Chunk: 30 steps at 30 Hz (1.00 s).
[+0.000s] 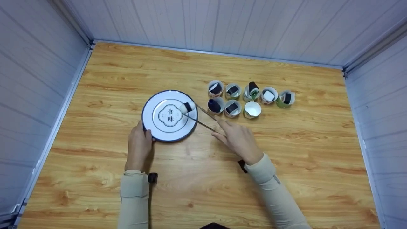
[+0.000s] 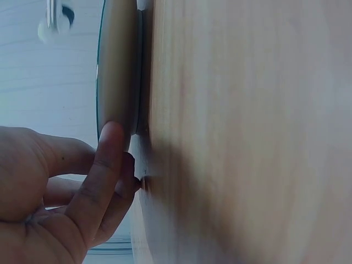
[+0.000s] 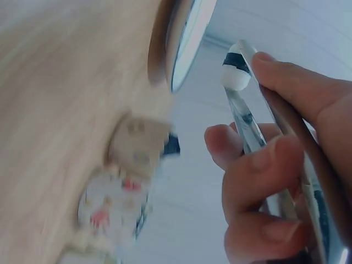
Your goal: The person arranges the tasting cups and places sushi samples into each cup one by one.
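My left hand (image 1: 139, 144) holds the near-left rim of a white plate (image 1: 149, 116) with a blue edge and dark characters in its middle. In the left wrist view, a finger of that hand (image 2: 71, 203) presses against the side of the plate (image 2: 118, 66). With curled fingers, my right hand (image 1: 240, 138) grips metal tongs (image 1: 203, 125). Between their tips sits a piece of sushi (image 1: 187, 107), white with a black band. It hangs above the plate's right part, as the right wrist view shows the sushi (image 3: 236, 71) up in the air.
To the right of the plate, several paper cups stand in two rows, most with a black-and-white sushi piece, such as the roll (image 1: 253, 89). One cup (image 1: 252, 110) shows a bare white inside. Pale panels (image 1: 222, 28) wall the wooden table (image 1: 197, 190) on three sides.
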Available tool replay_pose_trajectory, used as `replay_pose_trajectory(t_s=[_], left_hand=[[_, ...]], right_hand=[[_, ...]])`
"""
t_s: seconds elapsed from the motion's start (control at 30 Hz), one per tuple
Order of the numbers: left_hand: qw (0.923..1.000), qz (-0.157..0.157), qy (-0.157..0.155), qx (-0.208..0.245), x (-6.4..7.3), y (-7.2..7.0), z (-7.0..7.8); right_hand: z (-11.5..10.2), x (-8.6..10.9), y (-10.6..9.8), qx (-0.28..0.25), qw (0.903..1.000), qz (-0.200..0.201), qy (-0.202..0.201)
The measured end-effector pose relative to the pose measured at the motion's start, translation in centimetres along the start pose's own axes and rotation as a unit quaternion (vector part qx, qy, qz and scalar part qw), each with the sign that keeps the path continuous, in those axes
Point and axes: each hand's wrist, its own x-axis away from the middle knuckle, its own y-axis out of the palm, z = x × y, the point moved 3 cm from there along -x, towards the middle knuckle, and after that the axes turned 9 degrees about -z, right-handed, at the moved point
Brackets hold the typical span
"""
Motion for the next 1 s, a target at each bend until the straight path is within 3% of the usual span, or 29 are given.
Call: replay_pose_trajectory(t_s=[0.47,0.8,1.0], left_hand=[[0.9999,0.001,0.005,-0.013,0.0,-0.1,0.2],[0.9999,-0.005,-0.014,-0.004,0.1,-0.2,0.3],[0.9999,-0.009,-0.013,-0.002,0.0,-0.2,0.4]], right_hand=[[6.9,7.6,-3.4,0.037,0.9928,0.089,0.071],[10.8,10.6,-3.6,0.037,0.9844,0.077,0.154],[11.7,11.1,-3.2,0.024,0.9831,0.061,0.171]])
